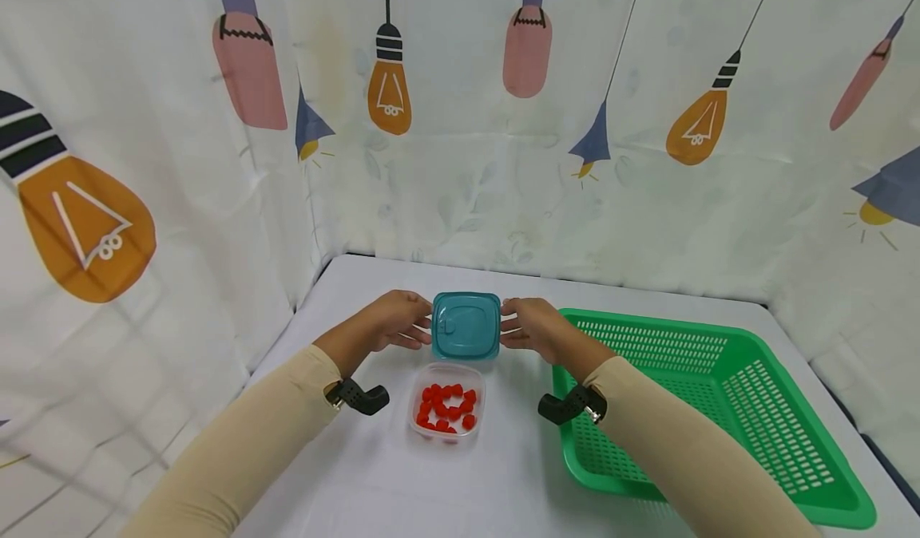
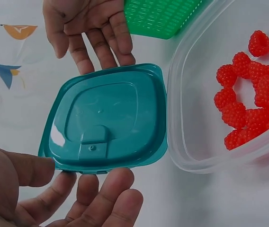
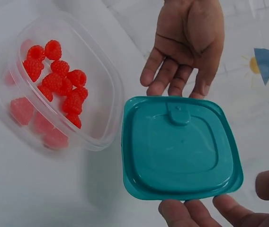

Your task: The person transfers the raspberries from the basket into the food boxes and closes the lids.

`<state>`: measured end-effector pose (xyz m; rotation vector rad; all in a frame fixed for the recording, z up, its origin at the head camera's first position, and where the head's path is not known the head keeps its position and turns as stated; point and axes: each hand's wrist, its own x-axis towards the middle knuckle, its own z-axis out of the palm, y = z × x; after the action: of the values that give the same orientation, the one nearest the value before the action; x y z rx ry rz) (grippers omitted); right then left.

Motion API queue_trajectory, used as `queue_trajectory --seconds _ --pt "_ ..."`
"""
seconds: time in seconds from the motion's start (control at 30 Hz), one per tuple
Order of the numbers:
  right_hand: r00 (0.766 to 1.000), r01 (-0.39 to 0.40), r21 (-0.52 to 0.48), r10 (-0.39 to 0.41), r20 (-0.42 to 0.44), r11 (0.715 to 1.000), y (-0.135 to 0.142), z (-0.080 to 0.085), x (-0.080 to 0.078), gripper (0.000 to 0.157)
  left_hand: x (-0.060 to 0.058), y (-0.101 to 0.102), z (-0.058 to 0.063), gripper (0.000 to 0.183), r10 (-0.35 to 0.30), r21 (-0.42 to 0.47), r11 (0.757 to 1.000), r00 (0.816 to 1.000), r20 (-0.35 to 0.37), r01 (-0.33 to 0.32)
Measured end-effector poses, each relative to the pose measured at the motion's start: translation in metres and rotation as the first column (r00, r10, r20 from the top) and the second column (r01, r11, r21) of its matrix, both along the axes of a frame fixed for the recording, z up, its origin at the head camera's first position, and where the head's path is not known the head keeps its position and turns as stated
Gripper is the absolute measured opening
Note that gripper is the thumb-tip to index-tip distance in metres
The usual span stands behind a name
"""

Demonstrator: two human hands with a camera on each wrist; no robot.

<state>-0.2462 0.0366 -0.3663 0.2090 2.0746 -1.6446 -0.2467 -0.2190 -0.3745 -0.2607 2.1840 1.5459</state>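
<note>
A teal square lid [image 1: 465,326] with a small flap lies flat behind a clear plastic container [image 1: 480,394]. Red raspberries [image 1: 442,410] fill part of that container. On the lid's left side is my left hand [image 1: 401,320], its fingers loosely extended at the edge and its thumb by one corner. My right hand [image 1: 533,329] faces it from the other side, fingertips at the lid's edge and thumb apart from it in the right wrist view. Whether the fingertips reach beneath the rim is hard to tell.
A large green plastic basket [image 1: 726,326] stands on the right of the white-covered table [image 1: 338,474], under my right forearm. A white curtain printed with lamps [image 1: 460,187] hangs behind and along the sides.
</note>
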Motion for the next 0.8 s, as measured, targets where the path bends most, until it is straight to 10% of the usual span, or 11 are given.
queue_trajectory --seconds 0.8 --pt "0.996 0.018 0.019 -0.016 -0.087 1.000 0.0014 -0.0058 0.0079 0.040 0.0090 -0.0014 0.0003 0.035 -0.010 0.022 1.000 1.000 -0.026 0.010"
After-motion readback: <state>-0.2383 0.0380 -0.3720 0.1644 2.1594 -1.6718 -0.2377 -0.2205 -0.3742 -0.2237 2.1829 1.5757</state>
